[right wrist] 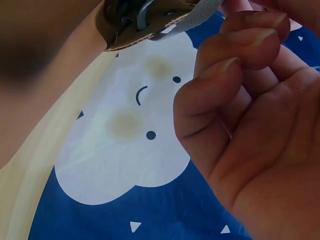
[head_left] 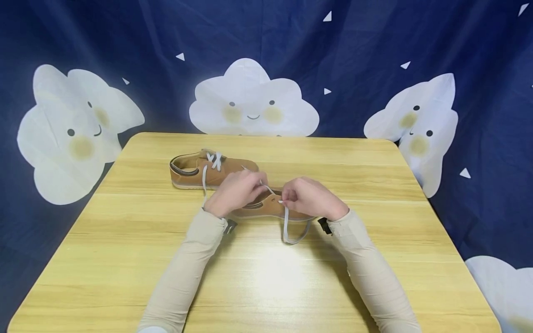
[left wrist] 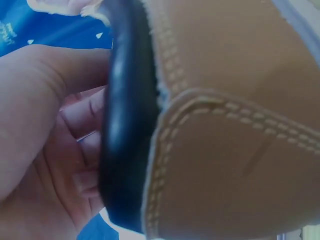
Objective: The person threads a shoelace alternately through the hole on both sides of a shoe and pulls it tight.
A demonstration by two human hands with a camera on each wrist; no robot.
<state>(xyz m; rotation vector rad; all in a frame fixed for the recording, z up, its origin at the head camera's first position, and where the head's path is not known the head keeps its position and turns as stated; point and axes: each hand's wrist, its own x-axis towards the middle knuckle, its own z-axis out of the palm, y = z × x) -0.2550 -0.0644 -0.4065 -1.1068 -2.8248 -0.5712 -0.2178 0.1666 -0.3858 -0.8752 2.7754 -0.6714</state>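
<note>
Apparently mid-lacing: right hand (head_left: 313,199) pinched flat white lace (head_left: 285,227) at the tan leather-look shoe (head_left: 270,208) on the yellow wood-grain table (head_left: 104,259); left hand (head_left: 237,190) pinched lace too. Next likely needed threading. Second tan shoe (head_left: 231,168) sat behind.

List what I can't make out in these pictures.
Head view: part of the opening of the near shoe, behind the left hand.
Head view: the lower front of the far shoe, behind that same hand.
Left wrist view: the tips of some fingers, behind the dark collar.
Right wrist view: where the lace leads, cut off by the top edge; the brown shape, too blurred to name.
</note>
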